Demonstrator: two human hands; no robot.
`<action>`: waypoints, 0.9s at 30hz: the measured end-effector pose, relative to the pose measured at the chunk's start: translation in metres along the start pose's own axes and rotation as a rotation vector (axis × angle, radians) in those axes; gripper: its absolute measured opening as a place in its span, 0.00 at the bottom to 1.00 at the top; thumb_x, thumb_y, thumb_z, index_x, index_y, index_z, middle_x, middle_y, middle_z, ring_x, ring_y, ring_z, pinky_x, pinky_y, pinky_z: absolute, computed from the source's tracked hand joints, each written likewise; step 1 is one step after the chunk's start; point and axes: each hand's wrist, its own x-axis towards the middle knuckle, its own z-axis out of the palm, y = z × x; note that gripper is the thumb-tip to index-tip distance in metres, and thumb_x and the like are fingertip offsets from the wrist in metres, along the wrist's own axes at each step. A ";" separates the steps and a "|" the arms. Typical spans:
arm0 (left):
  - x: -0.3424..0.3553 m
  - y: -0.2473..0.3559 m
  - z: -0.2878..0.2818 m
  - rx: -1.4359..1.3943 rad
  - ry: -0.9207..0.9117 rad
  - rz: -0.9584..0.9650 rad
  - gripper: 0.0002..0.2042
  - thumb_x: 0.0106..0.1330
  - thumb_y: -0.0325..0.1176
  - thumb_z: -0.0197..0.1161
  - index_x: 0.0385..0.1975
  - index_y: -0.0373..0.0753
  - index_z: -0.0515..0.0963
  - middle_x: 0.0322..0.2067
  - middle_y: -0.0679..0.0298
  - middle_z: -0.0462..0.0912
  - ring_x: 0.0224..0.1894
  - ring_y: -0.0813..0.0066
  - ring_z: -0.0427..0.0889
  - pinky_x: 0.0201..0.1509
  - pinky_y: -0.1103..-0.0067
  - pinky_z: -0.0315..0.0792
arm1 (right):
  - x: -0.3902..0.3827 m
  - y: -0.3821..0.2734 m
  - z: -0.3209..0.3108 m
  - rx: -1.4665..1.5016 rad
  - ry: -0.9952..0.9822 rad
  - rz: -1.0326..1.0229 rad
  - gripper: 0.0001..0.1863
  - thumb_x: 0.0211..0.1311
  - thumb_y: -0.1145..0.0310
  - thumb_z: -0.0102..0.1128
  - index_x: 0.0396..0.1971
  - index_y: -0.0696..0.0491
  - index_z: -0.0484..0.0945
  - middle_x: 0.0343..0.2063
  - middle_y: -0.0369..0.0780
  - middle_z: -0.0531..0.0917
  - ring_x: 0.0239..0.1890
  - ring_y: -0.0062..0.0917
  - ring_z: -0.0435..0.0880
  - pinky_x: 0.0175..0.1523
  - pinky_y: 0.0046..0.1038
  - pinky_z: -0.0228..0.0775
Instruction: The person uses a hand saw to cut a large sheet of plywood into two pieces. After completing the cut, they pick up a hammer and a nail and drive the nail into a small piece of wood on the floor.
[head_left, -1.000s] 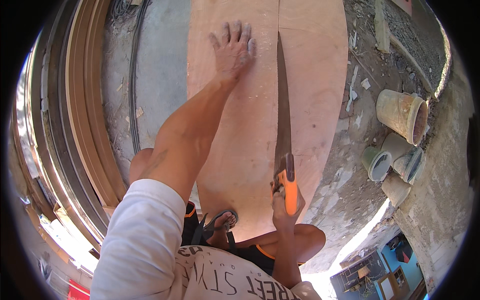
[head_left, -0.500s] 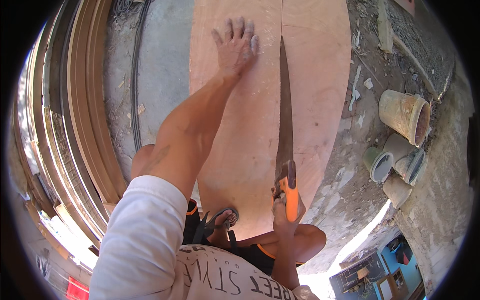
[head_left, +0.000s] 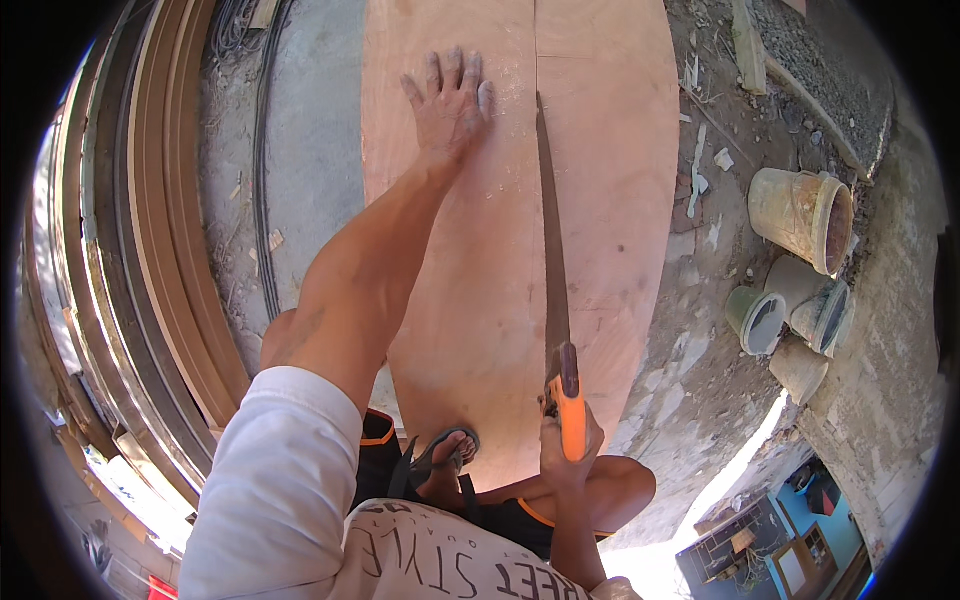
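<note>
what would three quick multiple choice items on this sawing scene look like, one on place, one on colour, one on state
1. Where does the left hand rest?
A. flat on the plywood sheet, left of the saw blade
B. on a bucket
C. on the saw handle

2. What colour is the handle of the handsaw?
A. blue
B. orange with black
C. green

3. What is the right hand doing?
A. hanging open
B. resting on the ground
C. closed around the saw handle

Answers: 1 A, the fingers lie spread on the wood beside the blade. 2 B, orange grip shows above the fist. 3 C, the fingers wrap the grip.
</note>
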 end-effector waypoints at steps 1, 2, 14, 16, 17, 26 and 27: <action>-0.002 0.002 0.001 -0.007 0.001 0.005 0.28 0.83 0.50 0.44 0.78 0.49 0.66 0.80 0.61 0.61 0.83 0.48 0.52 0.81 0.36 0.39 | -0.019 -0.009 -0.004 -0.025 0.007 0.062 0.24 0.58 0.82 0.58 0.57 0.64 0.82 0.37 0.40 0.86 0.39 0.19 0.85 0.50 0.24 0.77; -0.003 0.003 0.002 -0.014 0.002 0.010 0.28 0.83 0.50 0.44 0.78 0.50 0.66 0.80 0.62 0.61 0.83 0.48 0.52 0.81 0.36 0.39 | -0.012 -0.002 -0.003 0.022 0.021 0.039 0.22 0.59 0.81 0.58 0.55 0.64 0.82 0.36 0.39 0.86 0.38 0.19 0.84 0.49 0.25 0.77; -0.001 -0.002 0.003 -0.011 0.023 0.016 0.28 0.83 0.51 0.44 0.77 0.48 0.67 0.79 0.59 0.63 0.82 0.46 0.54 0.79 0.33 0.40 | -0.006 0.017 0.001 0.054 0.039 0.151 0.25 0.60 0.82 0.56 0.60 0.63 0.81 0.38 0.40 0.87 0.39 0.21 0.85 0.51 0.25 0.78; 0.000 0.000 0.002 -0.036 0.031 0.005 0.28 0.82 0.51 0.44 0.77 0.49 0.67 0.79 0.59 0.63 0.82 0.46 0.54 0.79 0.33 0.39 | -0.048 0.012 -0.014 -0.184 0.040 0.140 0.26 0.60 0.82 0.56 0.60 0.64 0.81 0.39 0.41 0.87 0.43 0.22 0.86 0.55 0.25 0.77; 0.002 0.001 0.003 -0.052 0.044 0.009 0.28 0.82 0.51 0.45 0.77 0.49 0.66 0.79 0.59 0.63 0.82 0.46 0.55 0.79 0.33 0.39 | -0.035 0.013 -0.009 -0.073 0.045 0.094 0.25 0.60 0.82 0.56 0.59 0.64 0.81 0.38 0.41 0.87 0.42 0.22 0.86 0.54 0.25 0.77; -0.003 -0.009 0.007 -0.036 0.052 0.007 0.28 0.82 0.50 0.45 0.77 0.48 0.66 0.79 0.60 0.63 0.82 0.46 0.55 0.79 0.33 0.40 | 0.124 -0.006 0.036 0.115 -0.071 0.050 0.13 0.60 0.80 0.55 0.44 0.62 0.82 0.29 0.34 0.80 0.29 0.16 0.76 0.38 0.24 0.72; -0.002 -0.010 0.007 -0.032 0.054 0.010 0.28 0.82 0.50 0.45 0.77 0.48 0.66 0.79 0.60 0.63 0.82 0.47 0.55 0.79 0.33 0.41 | 0.073 0.020 0.023 0.091 -0.029 0.014 0.16 0.59 0.80 0.55 0.47 0.62 0.82 0.29 0.35 0.81 0.30 0.18 0.78 0.40 0.26 0.75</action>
